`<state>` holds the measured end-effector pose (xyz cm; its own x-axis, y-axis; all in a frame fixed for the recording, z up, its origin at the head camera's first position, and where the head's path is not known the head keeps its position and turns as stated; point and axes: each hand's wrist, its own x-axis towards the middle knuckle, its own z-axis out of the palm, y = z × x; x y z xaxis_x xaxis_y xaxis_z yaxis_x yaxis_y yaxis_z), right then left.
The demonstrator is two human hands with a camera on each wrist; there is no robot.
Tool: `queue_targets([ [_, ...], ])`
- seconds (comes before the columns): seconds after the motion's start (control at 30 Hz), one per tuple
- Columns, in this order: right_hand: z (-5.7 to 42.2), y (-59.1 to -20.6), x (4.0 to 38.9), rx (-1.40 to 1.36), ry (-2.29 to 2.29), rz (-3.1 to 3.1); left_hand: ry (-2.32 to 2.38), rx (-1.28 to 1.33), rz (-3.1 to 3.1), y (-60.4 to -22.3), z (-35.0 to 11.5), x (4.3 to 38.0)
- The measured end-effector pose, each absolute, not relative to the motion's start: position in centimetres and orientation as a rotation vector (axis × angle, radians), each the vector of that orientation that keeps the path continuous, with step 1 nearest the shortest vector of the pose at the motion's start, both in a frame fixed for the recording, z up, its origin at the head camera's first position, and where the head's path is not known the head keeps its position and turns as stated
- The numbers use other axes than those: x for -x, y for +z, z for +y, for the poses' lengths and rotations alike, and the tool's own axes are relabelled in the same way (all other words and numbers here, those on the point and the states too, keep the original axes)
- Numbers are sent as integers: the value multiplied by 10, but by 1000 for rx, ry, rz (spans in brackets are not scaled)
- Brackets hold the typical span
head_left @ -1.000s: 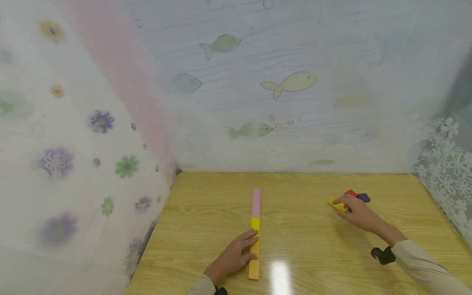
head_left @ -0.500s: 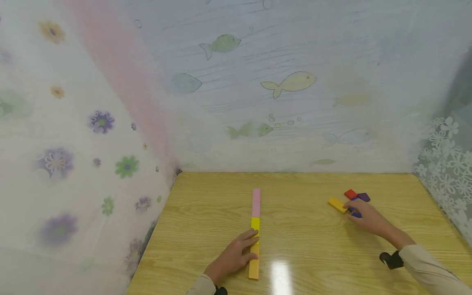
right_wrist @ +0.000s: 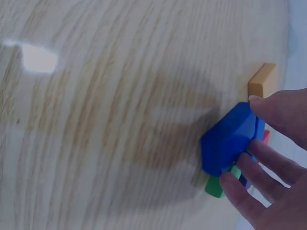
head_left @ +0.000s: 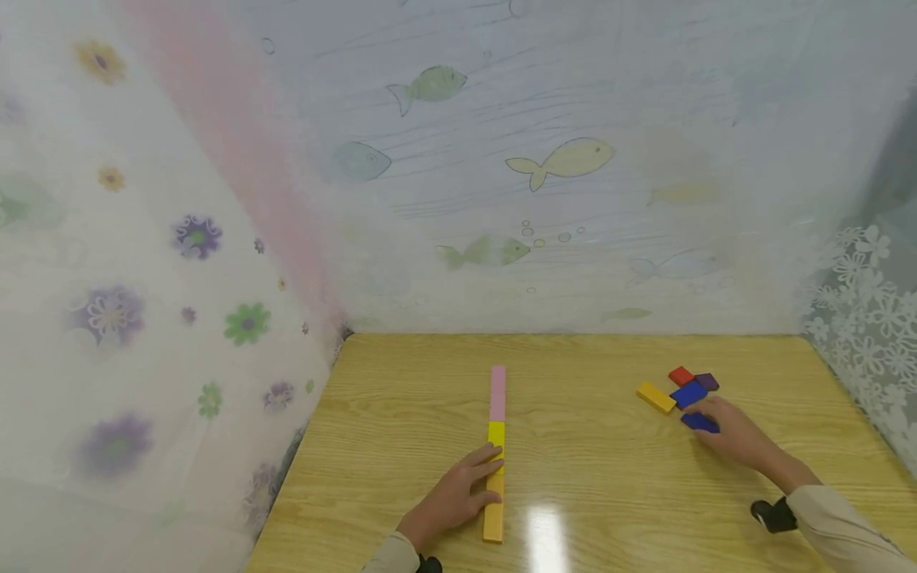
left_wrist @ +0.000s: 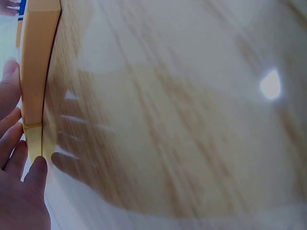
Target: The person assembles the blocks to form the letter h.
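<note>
In the head view my left hand (head_left: 451, 495) rests with its fingers extended on a straight row of flat blocks. The fingertips lie on the yellow block (head_left: 496, 435), the thumb at an orange block (head_left: 493, 521); two pink blocks (head_left: 497, 394) form the far end. At the right, my right hand (head_left: 738, 436) holds a dark blue block (head_left: 700, 422) between thumb and fingers. From the right wrist, this angular blue block (right_wrist: 228, 139) shows large, with the thumb at one end and fingertips along its far side.
Beside the right hand lie another blue block (head_left: 689, 395), a yellow-orange block (head_left: 655, 397), a red block (head_left: 681, 376) and a purple block (head_left: 707, 382). A green block (right_wrist: 214, 186) shows in the right wrist view. A patterned curtain (head_left: 573, 286) borders the wooden table (head_left: 587, 461).
My right hand has drawn back from the yellow-orange block toward the near right, bringing the dark blue block along and uncovering the other blue block. The left hand stays put.
</note>
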<state>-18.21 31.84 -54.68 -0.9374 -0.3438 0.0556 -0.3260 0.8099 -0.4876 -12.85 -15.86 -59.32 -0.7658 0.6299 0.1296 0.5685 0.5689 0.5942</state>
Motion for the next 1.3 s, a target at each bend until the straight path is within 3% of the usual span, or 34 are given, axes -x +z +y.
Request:
queue_targets([
  [1.3,320,-559,166,626,-818,3003,996,-1059,2690,-593,-159,129],
])
